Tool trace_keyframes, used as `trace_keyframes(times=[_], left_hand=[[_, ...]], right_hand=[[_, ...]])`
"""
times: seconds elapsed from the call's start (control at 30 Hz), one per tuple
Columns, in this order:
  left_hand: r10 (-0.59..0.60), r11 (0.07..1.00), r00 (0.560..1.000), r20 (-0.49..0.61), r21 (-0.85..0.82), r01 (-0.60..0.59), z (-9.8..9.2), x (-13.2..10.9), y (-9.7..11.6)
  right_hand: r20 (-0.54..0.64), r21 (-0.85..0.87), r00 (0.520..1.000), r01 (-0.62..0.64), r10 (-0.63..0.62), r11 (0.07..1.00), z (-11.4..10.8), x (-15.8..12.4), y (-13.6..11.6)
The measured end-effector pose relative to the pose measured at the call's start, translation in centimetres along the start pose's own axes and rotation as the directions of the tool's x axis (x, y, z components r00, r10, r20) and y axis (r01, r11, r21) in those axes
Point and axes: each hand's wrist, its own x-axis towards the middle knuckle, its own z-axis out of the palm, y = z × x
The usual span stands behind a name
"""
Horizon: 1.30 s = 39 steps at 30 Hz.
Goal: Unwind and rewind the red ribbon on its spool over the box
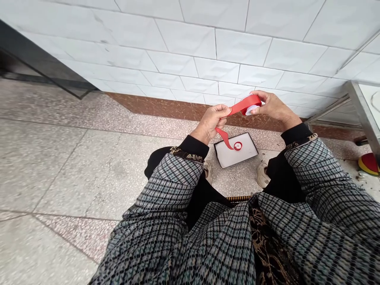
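My right hand (270,106) grips a spool of red ribbon (252,103) with white sides, thumb on one face and fingers on the other. A flat stretch of red ribbon (239,107) runs from the spool to my left hand (214,120), which pinches it between thumb and curled fingers. Below that hand the loose ribbon end (225,137) hangs down in a twist. Under it on the floor lies a shallow tray (252,153) with a dark rim and white bottom. Inside it sits a small red ring-shaped coil (238,146) with a white middle.
A white tiled wall (196,43) stands in front, with a brown skirting strip (157,107). To the right is a metal-framed table (360,107), with a red and yellow round object (369,163) beneath. A dark panel (59,67) is at the left. My shoes (263,175) flank the tray.
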Motion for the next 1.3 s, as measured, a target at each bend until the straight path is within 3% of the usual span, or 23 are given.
trace_keyframes(times=[0.17, 0.37, 0.73, 0.97, 1.2, 1.3], left_hand=[[0.079, 0.997, 0.996, 0.042, 0.011, -0.08, 0.2, 0.1, -0.3], [0.068, 0.996, 0.996, 0.065, 0.057, -0.072, 0.4, 0.5, -1.0], [0.157, 0.983, 0.982, 0.106, -0.111, -0.145, 0.4, 1.0, -1.8], [0.111, 0.98, 0.986, 0.126, -0.178, -0.087, -0.4, 1.2, -1.8], [0.106, 0.982, 0.975, 0.196, -0.173, -0.072, -0.7, 1.2, -2.4], [0.149, 0.982, 0.964, 0.222, -0.151, -0.117, -1.2, 1.7, -2.6]], right_hand=[[0.035, 0.17, 0.999, -0.009, 0.003, 0.985, 0.5, 0.0, 0.3], [0.09, 0.363, 0.996, -0.017, -0.017, 0.932, 1.5, -0.1, -0.2], [0.154, 0.695, 0.988, -0.111, 0.003, 0.711, 5.1, 0.7, 0.7], [0.146, 0.708, 0.985, -0.17, 0.093, 0.685, 6.2, 1.1, 0.8], [0.112, 0.662, 0.993, -0.107, 0.043, 0.741, 6.8, 0.9, 1.1], [0.128, 0.667, 0.99, -0.124, 0.051, 0.735, 7.3, 0.9, 1.5]])
